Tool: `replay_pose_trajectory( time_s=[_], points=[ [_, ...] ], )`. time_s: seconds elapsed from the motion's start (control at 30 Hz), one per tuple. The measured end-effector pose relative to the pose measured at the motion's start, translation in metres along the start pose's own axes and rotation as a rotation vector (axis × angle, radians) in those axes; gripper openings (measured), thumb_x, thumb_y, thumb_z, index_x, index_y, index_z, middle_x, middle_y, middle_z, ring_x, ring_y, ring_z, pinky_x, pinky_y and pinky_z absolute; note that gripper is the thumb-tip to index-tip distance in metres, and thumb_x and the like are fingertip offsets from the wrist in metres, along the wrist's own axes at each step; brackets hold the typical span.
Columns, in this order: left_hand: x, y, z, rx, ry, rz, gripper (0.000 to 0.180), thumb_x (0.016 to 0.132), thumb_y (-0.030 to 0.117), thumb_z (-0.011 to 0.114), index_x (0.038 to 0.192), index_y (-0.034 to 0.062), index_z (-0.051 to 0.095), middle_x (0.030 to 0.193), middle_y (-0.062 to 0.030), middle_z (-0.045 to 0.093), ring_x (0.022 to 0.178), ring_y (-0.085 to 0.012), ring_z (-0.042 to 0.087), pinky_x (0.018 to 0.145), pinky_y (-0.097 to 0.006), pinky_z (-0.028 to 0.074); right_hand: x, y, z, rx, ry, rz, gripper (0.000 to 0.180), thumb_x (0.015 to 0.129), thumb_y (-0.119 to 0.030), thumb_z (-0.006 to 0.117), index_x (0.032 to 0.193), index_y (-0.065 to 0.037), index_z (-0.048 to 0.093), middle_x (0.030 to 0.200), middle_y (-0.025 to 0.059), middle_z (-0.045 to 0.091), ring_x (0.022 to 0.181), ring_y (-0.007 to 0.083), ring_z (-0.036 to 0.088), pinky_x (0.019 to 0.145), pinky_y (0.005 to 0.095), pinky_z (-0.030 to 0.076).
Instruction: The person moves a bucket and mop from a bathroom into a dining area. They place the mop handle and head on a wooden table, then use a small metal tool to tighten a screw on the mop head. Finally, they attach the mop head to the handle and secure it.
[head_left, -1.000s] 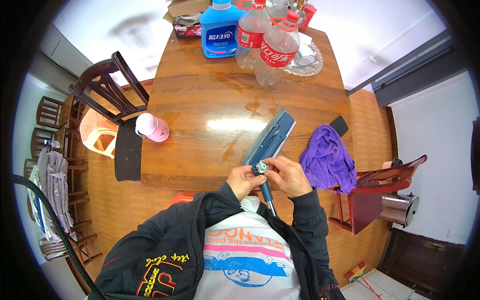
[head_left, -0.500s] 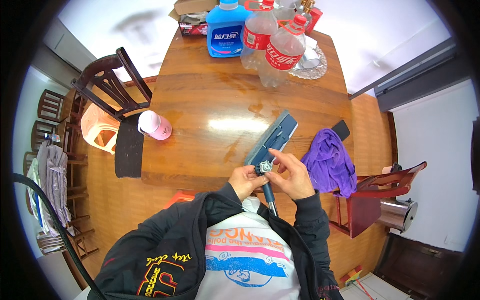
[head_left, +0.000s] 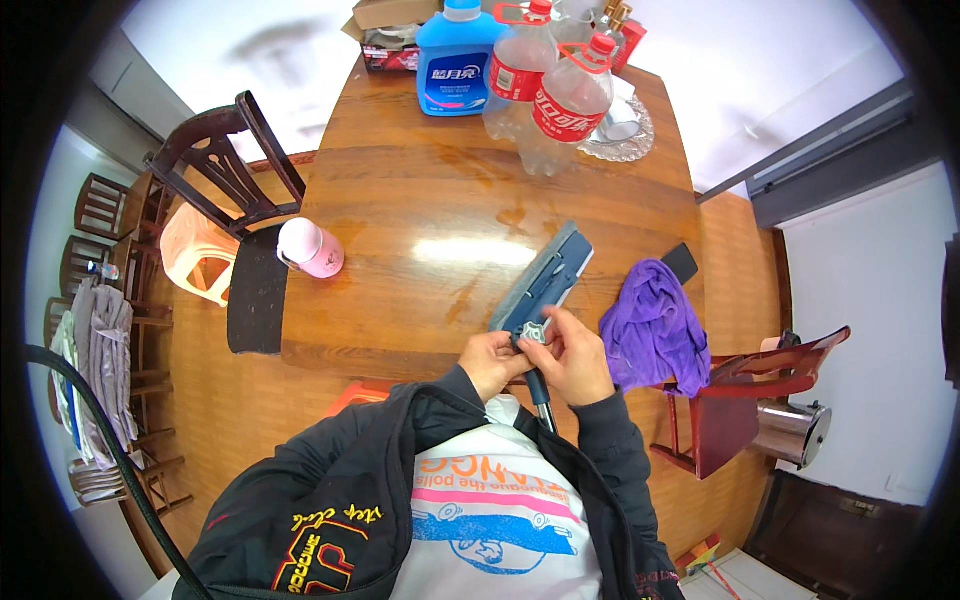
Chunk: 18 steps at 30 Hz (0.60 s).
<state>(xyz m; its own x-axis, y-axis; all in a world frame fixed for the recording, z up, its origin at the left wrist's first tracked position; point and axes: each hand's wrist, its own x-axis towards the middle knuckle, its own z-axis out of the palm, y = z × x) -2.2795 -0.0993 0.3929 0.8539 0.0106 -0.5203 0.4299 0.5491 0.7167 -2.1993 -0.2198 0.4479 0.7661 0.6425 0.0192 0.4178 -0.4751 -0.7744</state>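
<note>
A window squeegee (head_left: pixel 556 270) with a dark blue head and a grey pad along one side lies slantwise over the table's near edge. Its blue grip and metal pole (head_left: pixel 543 402) run down toward my body. My left hand (head_left: pixel 487 365) is closed around the joint below the head. From the other side, my right hand (head_left: pixel 577 368) pinches a pale star-shaped knob (head_left: pixel 531 331) on that joint, thumb and fingers on its rim. My fingers partly hide the joint.
On the wooden table (head_left: pixel 400 200) are a pink flask (head_left: pixel 318 252), a purple cloth (head_left: pixel 655 325) and a dark flat object (head_left: pixel 681 262). Farther back stand a blue detergent bottle (head_left: pixel 455 65), two plastic bottles (head_left: pixel 565 110) and a glass dish (head_left: pixel 635 140). Chairs (head_left: pixel 720 420) flank the table.
My right hand has closed in on the knob; its fingers were raised and apart before. My left hand and the squeegee have hardly moved.
</note>
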Motion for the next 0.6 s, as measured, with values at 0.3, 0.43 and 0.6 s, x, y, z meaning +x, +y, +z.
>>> replay_pose_trajectory(
  time_s=[0.3,0.43,0.6],
  points=[
    [-0.003,0.002,0.003,0.006,-0.022,0.010,0.019,0.082,0.007,0.060,0.098,-0.0022,0.054,0.090,-0.0109,0.062,0.079,-0.0175,0.062,0.068,-0.029,0.053,0.004,0.011,0.002,-0.134,-0.021,-0.176,0.022,0.073,-0.016,0.068,0.082,0.002,0.057,0.071,0.0173,0.058,0.061,0.0308,0.058,0.053,0.0351,0.046],
    [-0.003,0.002,0.003,0.019,-0.008,0.024,0.019,0.081,0.006,0.060,0.098,-0.0021,0.054,0.090,-0.0103,0.062,0.079,-0.0171,0.062,0.069,-0.028,0.052,-0.001,0.006,0.011,-0.290,0.066,-0.024,0.028,0.072,-0.020,0.070,0.067,0.000,0.051,0.062,0.0174,0.055,0.055,0.0318,0.056,0.048,0.0369,0.044],
    [-0.003,0.004,0.001,-0.014,-0.036,0.029,0.021,0.082,0.007,0.060,0.100,-0.0011,0.053,0.092,-0.0101,0.061,0.079,-0.0171,0.062,0.068,-0.028,0.052,0.002,-0.002,0.003,-0.045,-0.001,0.104,0.027,0.071,-0.018,0.071,0.080,0.003,0.057,0.071,0.0165,0.057,0.060,0.0262,0.058,0.052,0.0327,0.046]
  ],
)
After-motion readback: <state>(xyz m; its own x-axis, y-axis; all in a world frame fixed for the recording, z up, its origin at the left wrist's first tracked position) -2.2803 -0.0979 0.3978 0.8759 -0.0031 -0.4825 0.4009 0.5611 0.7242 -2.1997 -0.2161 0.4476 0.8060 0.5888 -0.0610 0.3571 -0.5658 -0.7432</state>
